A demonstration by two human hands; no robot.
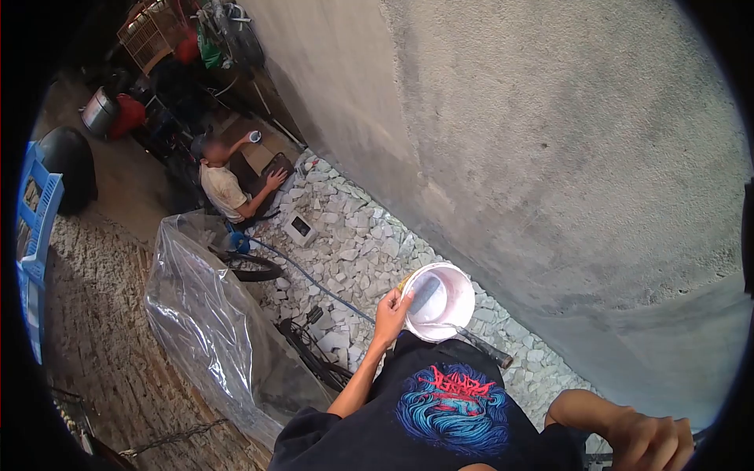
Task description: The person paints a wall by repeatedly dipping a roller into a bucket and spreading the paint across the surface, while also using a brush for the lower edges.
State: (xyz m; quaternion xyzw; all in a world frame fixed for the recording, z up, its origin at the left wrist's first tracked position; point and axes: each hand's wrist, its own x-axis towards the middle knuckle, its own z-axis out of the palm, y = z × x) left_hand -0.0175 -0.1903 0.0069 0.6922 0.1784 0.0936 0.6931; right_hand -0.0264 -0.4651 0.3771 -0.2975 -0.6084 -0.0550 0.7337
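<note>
My left hand grips the near-left rim of a white bucket, with fingers outside and thumb at the edge. The bucket tilts so its inside shows, coated pale and whitish. A flat grey-blue piece lies inside it, close to my thumb. Under the bucket's lower edge a dark pipe-like bar sticks out over the rubble. At the lower right, my right hand is closed with its fingers curled down; what they hold, if anything, is hidden.
White broken stones cover the narrow passage beside a rough grey wall. A co-worker crouches farther along, holding a small cup. Clear plastic sheeting, a blue hose, a wheel and a blue crate line the left.
</note>
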